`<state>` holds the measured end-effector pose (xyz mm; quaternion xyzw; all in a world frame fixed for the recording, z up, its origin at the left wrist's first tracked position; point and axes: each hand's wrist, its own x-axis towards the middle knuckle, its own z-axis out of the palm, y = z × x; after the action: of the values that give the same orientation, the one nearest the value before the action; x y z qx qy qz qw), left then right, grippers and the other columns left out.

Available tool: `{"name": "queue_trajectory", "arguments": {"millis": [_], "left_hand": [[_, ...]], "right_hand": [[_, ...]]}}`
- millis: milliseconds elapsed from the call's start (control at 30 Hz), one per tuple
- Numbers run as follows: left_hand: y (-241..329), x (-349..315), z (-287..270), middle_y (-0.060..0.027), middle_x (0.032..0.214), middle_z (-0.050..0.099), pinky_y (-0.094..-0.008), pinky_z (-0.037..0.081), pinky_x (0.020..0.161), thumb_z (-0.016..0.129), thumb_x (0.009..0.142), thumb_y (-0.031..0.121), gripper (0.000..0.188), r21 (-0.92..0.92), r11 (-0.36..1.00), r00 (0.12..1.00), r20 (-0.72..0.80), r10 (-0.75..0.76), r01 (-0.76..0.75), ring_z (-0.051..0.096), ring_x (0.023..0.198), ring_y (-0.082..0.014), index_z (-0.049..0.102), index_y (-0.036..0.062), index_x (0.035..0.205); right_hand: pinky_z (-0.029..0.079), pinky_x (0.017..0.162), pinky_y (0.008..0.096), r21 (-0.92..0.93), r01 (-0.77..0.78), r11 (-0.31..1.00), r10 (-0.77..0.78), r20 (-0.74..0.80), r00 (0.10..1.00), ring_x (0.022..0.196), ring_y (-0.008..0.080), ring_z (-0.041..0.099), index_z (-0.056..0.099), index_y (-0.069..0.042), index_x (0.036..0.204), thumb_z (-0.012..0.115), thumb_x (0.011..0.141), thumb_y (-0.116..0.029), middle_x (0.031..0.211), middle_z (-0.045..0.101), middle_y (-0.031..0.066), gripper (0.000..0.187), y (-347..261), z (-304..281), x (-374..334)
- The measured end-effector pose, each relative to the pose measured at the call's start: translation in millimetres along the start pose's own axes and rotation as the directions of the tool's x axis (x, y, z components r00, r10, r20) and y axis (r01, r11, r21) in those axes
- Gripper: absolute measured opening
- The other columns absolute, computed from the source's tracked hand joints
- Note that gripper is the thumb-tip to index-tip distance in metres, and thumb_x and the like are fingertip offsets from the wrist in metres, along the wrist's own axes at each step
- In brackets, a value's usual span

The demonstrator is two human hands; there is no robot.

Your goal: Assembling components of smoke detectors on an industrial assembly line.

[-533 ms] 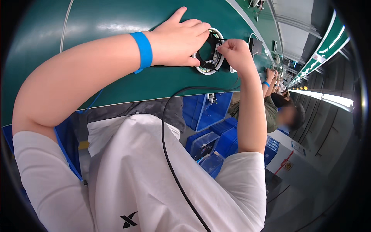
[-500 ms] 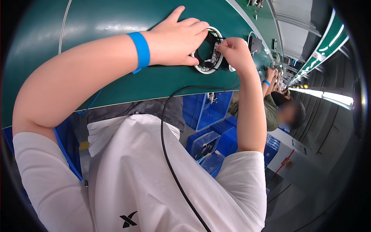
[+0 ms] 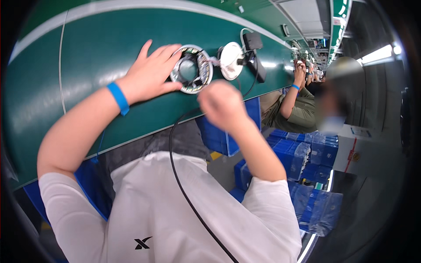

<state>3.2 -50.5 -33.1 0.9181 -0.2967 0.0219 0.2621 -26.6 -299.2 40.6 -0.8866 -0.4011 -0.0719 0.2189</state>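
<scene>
A round white ring-shaped housing (image 3: 209,65) lies on the green bench, with circuit boards, wires and black parts around its central opening. My left hand (image 3: 151,72) grips its left side, thumb at the near rim and fingers at the far rim. Smeared by motion, my right hand (image 3: 221,104) hovers just off the housing's near right edge. Its fingers look curled, but what they hold, if anything, does not show. Thin wires run from the housing to a white disc (image 3: 230,61) on its right.
Beyond the disc are a black box (image 3: 253,40) and a longer black block (image 3: 257,66) with cables. A black cable (image 3: 186,188) crosses my front. Blue bins (image 3: 223,136) stand below the bench edge. A co-worker (image 3: 298,109) sits farther right.
My right hand has left the housing's right side and come toward me. The view has shifted, showing the white disc and black blocks more fully. My left hand stays on the housing.
</scene>
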Motion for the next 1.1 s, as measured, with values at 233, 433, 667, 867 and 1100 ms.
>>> {"name": "queue_trajectory", "arguments": {"millis": [233, 433, 667, 867, 1100], "left_hand": [[1.3, -7.7, -3.0, -0.0177, 0.158, 0.036, -0.0630, 0.016, 0.122, 0.073, 0.088, 0.045, 0.087, 0.017, 0.999, 0.996, 0.079, -0.037, 0.036, 0.034, 0.148, -0.0315, 0.036, -0.0007, 0.153], [5.4, 0.7, -9.7, -0.0171, 0.159, 0.035, -0.0633, 0.015, 0.122, 0.074, 0.087, 0.045, 0.089, 0.042, 0.999, 0.992, 0.118, -0.038, 0.033, 0.034, 0.149, -0.0316, 0.036, -0.0005, 0.153], [6.2, 0.3, -13.4, -0.0218, 0.158, 0.033, -0.0656, 0.019, 0.120, 0.079, 0.082, 0.039, 0.082, -0.006, 1.000, 0.999, 0.036, 0.010, -0.010, 0.033, 0.147, -0.0410, 0.044, 0.0082, 0.149], [37.0, 20.2, -31.2, -0.0170, 0.150, 0.045, -0.0659, 0.022, 0.118, 0.077, 0.082, 0.029, 0.051, -0.024, 0.977, 0.975, -0.084, 0.208, -0.210, 0.037, 0.146, -0.0381, 0.065, 0.0135, 0.129], [74.9, 67.7, 2.6, -0.0089, 0.140, 0.056, -0.0708, 0.022, 0.116, 0.072, 0.090, 0.029, 0.040, 0.115, 0.924, 0.928, -0.034, 0.371, -0.366, 0.043, 0.145, -0.0295, 0.066, 0.0105, 0.125]], "right_hand": [[0.054, 0.065, 0.0433, 0.018, -0.281, 0.960, 0.269, 0.230, 0.935, 0.072, 0.0324, 0.066, 0.067, -0.005, 0.084, 0.074, 0.084, -0.014, 0.077, 0.065, 0.0110, 0.011, -15.4, 2.1, -99.6], [0.053, 0.064, 0.0349, 0.148, -0.439, 0.886, 0.462, -0.246, 0.852, 0.071, 0.0271, 0.067, 0.066, -0.002, 0.087, 0.070, 0.085, 0.002, 0.083, 0.068, 0.0128, 0.006, 39.3, -19.3, -92.0], [0.057, 0.067, 0.0345, 0.426, -0.620, 0.659, 0.744, -0.248, 0.621, 0.070, 0.0212, 0.071, 0.074, 0.001, 0.105, 0.076, 0.087, -0.015, 0.093, 0.074, 0.0157, 0.025, 119.9, -25.1, 3.9], [0.057, 0.080, 0.0391, 0.211, -0.629, 0.748, 0.661, -0.156, 0.733, 0.083, 0.0274, 0.073, 0.077, 0.000, 0.089, 0.079, 0.081, -0.022, 0.087, 0.074, 0.0169, 0.023, 124.1, -30.7, 30.3], [0.055, 0.053, 0.0288, 0.677, -0.553, 0.486, 0.761, -0.016, 0.649, 0.066, 0.0142, 0.069, 0.073, 0.004, 0.095, 0.072, 0.093, -0.013, 0.082, 0.074, 0.0108, 0.017, 116.7, -20.1, 12.4]]}}
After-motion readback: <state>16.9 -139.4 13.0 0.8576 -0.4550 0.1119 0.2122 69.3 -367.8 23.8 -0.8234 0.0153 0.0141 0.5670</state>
